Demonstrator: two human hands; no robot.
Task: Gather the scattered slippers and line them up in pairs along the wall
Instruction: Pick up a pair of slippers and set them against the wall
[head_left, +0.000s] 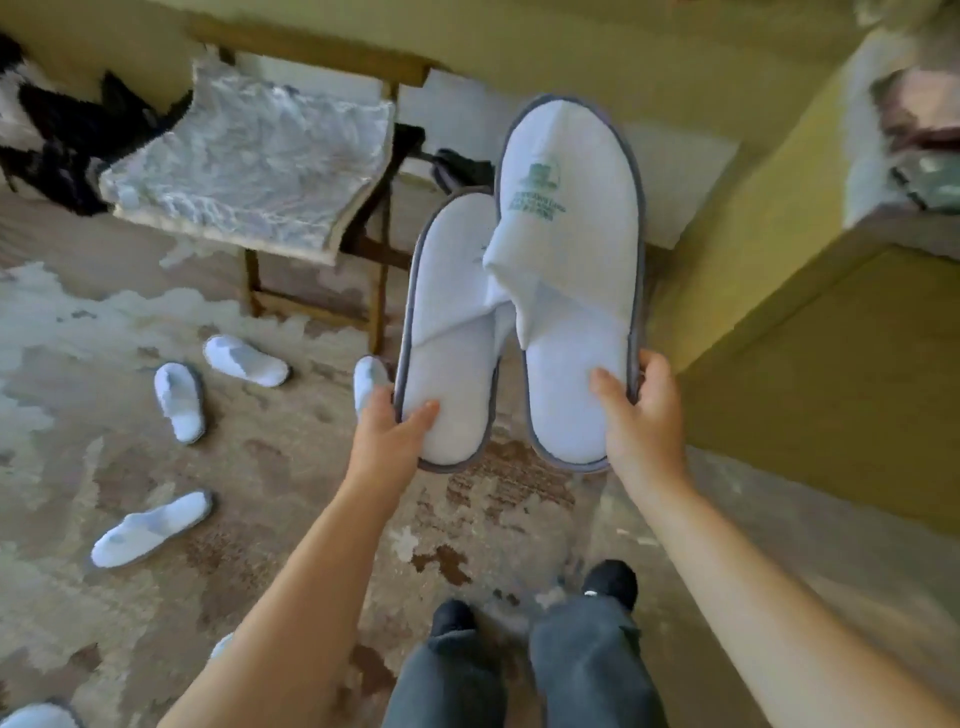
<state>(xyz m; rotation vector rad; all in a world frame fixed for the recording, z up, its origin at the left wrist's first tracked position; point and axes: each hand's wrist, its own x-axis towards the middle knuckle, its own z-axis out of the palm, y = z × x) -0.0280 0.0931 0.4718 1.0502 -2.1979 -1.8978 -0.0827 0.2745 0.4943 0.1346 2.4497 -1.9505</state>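
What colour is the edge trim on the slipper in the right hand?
Grey trim around a white slipper, gripped at the heel by the right hand; seen in the head view.

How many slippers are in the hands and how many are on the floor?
Slippers held: 2, one in the left hand and one in the right hand
Slippers on the floor: 6, two of them only partly showing at the bottom left
Total: 8

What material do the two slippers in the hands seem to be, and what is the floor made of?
The slipper in the right hand and the slipper in the left hand look like soft white terry or fleece cloth, matte, with grey fabric edging; one bears a green print. The floor looks like bare concrete or worn paint, patchy brown and pale, dull.
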